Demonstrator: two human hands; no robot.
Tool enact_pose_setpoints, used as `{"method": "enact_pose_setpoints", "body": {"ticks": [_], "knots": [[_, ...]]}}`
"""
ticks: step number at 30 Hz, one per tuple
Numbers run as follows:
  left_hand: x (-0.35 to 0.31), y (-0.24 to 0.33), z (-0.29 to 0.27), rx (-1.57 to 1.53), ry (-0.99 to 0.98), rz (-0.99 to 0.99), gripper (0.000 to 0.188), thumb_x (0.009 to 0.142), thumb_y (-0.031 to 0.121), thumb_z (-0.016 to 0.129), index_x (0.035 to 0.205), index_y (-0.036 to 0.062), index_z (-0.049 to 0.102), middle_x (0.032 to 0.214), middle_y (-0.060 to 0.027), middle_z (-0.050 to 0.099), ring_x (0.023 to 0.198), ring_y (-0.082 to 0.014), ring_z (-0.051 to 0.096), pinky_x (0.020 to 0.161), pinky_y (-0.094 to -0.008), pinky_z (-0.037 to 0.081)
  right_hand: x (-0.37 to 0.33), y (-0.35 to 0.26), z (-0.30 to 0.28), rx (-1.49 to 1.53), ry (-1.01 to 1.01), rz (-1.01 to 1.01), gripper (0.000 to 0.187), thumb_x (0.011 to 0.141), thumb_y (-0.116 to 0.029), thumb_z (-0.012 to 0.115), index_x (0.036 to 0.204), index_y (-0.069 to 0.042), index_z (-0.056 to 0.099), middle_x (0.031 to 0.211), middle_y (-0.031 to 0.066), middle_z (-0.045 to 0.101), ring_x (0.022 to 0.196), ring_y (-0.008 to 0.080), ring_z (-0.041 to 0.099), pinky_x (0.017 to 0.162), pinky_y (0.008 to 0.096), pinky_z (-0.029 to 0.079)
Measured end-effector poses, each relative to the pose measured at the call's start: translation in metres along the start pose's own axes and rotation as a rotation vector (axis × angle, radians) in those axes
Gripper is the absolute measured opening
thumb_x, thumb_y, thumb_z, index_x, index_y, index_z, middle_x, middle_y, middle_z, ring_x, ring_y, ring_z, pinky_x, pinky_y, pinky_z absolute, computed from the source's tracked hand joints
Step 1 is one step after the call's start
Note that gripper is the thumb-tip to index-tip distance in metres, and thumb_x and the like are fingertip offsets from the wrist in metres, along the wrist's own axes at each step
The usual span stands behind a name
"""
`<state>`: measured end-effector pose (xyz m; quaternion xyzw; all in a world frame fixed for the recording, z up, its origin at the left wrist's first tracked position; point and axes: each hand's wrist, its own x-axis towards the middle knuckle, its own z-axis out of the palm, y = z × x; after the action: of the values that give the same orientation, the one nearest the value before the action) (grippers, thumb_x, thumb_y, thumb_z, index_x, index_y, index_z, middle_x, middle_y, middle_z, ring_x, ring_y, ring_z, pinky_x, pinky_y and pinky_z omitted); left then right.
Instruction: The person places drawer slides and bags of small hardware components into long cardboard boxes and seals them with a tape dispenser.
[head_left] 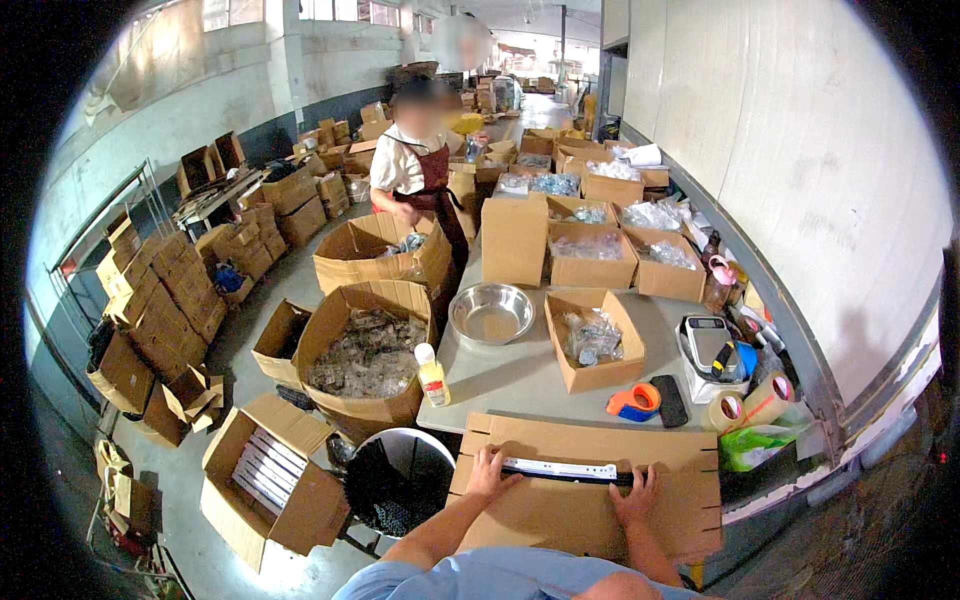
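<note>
Nearest the wearer, a long white-and-black strip [560, 468] lies crosswise above a flat brown cardboard piece [585, 520]; whether it rests on the card or is slightly raised cannot be told. The left hand [492, 476] is narrowed, thumb and fingers closing about the strip's left end. The right hand [636, 496] is likewise narrowed, holding the right end between thumb and fingers.

Left of the cardboard stands a white bucket [432, 450] containing dark material; beyond it to the left, an open carton [312, 508] holds white strips side by side.

On the grey table [500, 388], just past the cardboard, are an orange-and-blue tape dispenser [636, 403] and, just beside it, a dark oblong object [669, 400]. A bottle [432, 376] with yellow contents stands upright near the table's left edge. Farther on sit a steel bowl [491, 314] and an open box [592, 378] of clear bags, with a scale [707, 335] to the right.

Farther back, a co-worker [425, 172] in a dark red apron stands at a large carton [345, 268].
</note>
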<state>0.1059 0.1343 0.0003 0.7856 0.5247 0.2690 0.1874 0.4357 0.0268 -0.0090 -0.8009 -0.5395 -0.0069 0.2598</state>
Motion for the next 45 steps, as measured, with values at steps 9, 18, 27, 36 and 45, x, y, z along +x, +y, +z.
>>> {"method": "enact_pose_setpoints", "body": {"ticks": [9, 18, 27, 36, 45], "knots": [[0.002, 0.016, -0.008, 0.115, 0.083, 0.023, 0.079, 0.067, 0.044, 0.074, 0.13, 0.0089, 0.041, 0.132, -0.0204, 0.034, 0.121, -0.0396, 0.032, 0.102, -0.0494, 0.03, 0.007, -0.01, -0.011, 0.004, 0.03, 0.0, 0.063, 0.069, -0.033, 0.071, 0.121, -0.004, 0.051, 0.136, 0.0251, 0.036, 0.124, 0.044, 0.035, 0.101, 0.0526, 0.031], [0.002, 0.01, -0.002, 0.155, 0.055, 0.035, 0.078, 0.071, 0.05, 0.069, 0.131, 0.0104, 0.039, 0.134, -0.0205, 0.031, 0.123, -0.0422, 0.028, 0.103, -0.0523, 0.028, 0.011, -0.015, -0.012, 0.04, 0.079, -0.044, 0.056, 0.073, -0.03, 0.068, 0.119, -0.003, 0.05, 0.134, 0.0273, 0.035, 0.124, 0.0444, 0.033, 0.101, 0.0525, 0.03], [0.002, 0.006, -0.001, 0.174, 0.064, 0.052, 0.074, 0.072, 0.054, 0.065, 0.126, 0.0077, 0.046, 0.13, -0.0192, 0.035, 0.125, -0.0394, 0.029, 0.105, -0.0549, 0.022, 0.1, -0.104, -0.005, 0.286, 0.087, -0.272, 0.046, 0.075, -0.023, 0.068, 0.112, 0.0, 0.053, 0.131, 0.0238, 0.037, 0.122, 0.0411, 0.035, 0.101, 0.0518, 0.026], [0.009, 0.007, -0.012, 0.128, 0.063, 0.055, 0.07, 0.071, 0.049, 0.067, 0.124, 0.0086, 0.047, 0.124, -0.0182, 0.042, 0.121, -0.0387, 0.036, 0.102, -0.0534, 0.028, 0.22, -0.221, 0.1, 0.198, -0.353, -0.623, 0.049, 0.073, -0.025, 0.07, 0.114, -0.003, 0.054, 0.132, 0.0199, 0.039, 0.123, 0.0378, 0.036, 0.103, 0.0444, 0.031], [0.012, 0.008, -0.013, 0.171, -0.015, 0.055, 0.064, 0.076, 0.052, 0.061, 0.125, 0.0124, 0.048, 0.125, -0.0139, 0.044, 0.122, -0.0334, 0.038, 0.104, -0.0522, 0.026, 0.298, -0.308, 0.166, -0.035, -0.38, -0.702, 0.076, 0.074, -0.034, 0.069, 0.138, -0.019, 0.031, 0.134, 0.0156, 0.04, 0.127, 0.0353, 0.034, 0.103, 0.051, 0.031]]}}
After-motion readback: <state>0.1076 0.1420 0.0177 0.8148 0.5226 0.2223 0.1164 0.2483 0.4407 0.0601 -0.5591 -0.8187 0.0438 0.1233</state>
